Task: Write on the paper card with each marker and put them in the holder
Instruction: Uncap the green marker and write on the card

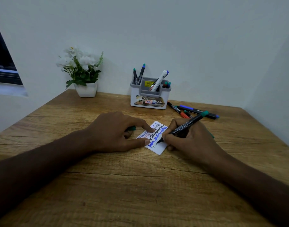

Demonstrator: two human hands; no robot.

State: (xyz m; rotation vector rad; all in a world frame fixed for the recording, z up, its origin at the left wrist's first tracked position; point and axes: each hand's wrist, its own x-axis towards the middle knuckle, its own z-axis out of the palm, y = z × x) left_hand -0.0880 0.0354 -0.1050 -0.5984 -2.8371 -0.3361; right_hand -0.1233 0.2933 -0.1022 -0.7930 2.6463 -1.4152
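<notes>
A small white paper card (160, 149) lies on the wooden table, covered with lines of red, black and blue writing. My left hand (117, 131) presses its left edge with index finger and thumb, and a green cap (132, 128) shows under its fingers. My right hand (188, 138) grips a black marker with a green end (189, 124), its tip touching the card's lower part. The white and grey holder (149, 97) stands behind the card with several markers upright in it. Several more markers (194, 111) lie on the table to the holder's right.
A white pot of white flowers (84, 74) stands at the table's back left against the wall. The wooden table (140, 185) meets the wall at the back and right. A dark window edge (3, 63) is at the far left.
</notes>
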